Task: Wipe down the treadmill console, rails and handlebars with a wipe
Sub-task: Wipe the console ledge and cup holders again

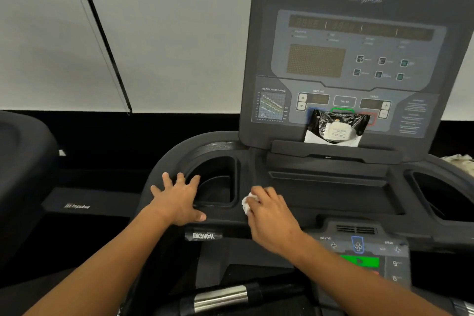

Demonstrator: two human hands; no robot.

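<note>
Two bare forearms, no sleeves, no rings

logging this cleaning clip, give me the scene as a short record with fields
setting: treadmill console, seen from the head camera
left hand: open, fingers spread flat on the console top beside the left cup holder
right hand: grips a crumpled white wipe, pressing it on the console just right of that cup holder
wipe pack: black packet propped on the ledge, covering part of the lower buttons
display: unlit
handlebar: metal grip at bottom, untouched
</note>
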